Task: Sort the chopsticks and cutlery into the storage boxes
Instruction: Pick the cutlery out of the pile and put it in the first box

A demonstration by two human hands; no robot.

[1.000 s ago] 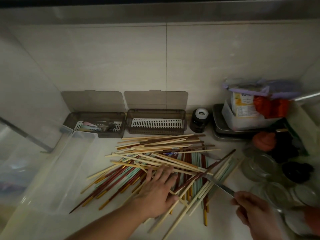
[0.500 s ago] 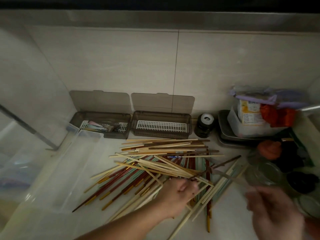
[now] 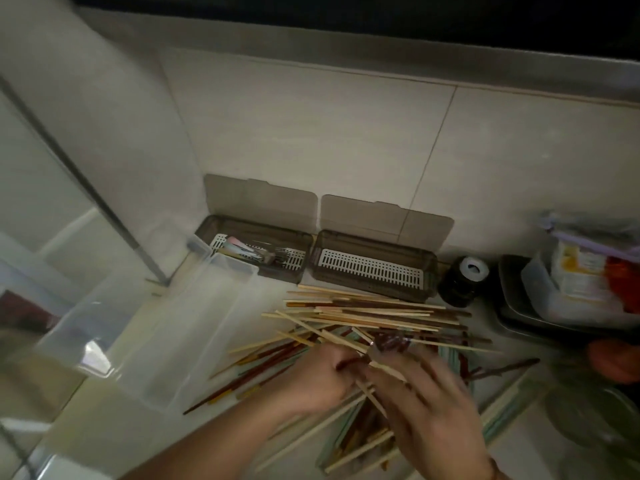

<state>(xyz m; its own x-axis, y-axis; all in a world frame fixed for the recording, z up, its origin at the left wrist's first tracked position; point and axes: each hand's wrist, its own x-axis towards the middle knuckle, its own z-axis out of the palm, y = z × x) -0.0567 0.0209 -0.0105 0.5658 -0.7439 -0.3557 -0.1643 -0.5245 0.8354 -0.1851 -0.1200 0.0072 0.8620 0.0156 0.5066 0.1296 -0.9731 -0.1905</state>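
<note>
A jumbled pile of chopsticks [image 3: 367, 317], pale wood, dark red and pale green, covers the counter. My left hand [image 3: 311, 382] is curled around a few dark chopsticks at the pile's near side. My right hand [image 3: 433, 410] is motion-blurred and lies over the pile just right of it, fingers stretched toward the left hand. Against the wall stand two smoky storage boxes with raised lids. The left box [image 3: 256, 230] holds forks and pastel-handled cutlery [image 3: 256, 252]. The right box [image 3: 374, 242] shows only its white slotted tray.
A clear plastic bin [image 3: 166, 341] sits left of the pile. A black jar with a white cap [image 3: 462, 282] stands right of the boxes. Stacked metal trays [image 3: 512, 306] carry a packet-filled tub, with an orange object [image 3: 613, 362] and glassware [image 3: 588, 420] at far right.
My right hand has come in from the right onto the pile beside the left hand; the knife it held is no longer visible. The left hand has curled around chopsticks. The camera tilted left.
</note>
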